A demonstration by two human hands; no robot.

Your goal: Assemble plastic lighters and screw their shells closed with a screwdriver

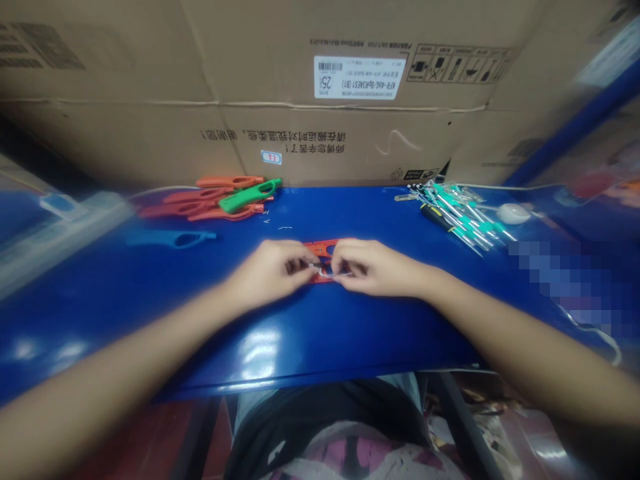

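My left hand [277, 270] is closed in a pinch at the middle of the blue table. Facing it, my right hand [370, 267] pinches too, its fingertips a short way apart from the left ones. Between both sets of fingertips runs a thin white wire [327, 274]; small dark bits beside it are too small to name. Orange plastic shell pieces [324, 248] lie on the table under and behind the fingers, partly hidden by them. One piece has an oval opening like those in the handles at the back left.
Several orange plastic handles [200, 203] are piled at the back left, with a green handle [251, 195] on top. A blue handle [173, 239] lies before them. Metal rods with teal parts [465, 217] and a black-yellow tool [437, 217] are back right. Cardboard [280, 87] stands behind.
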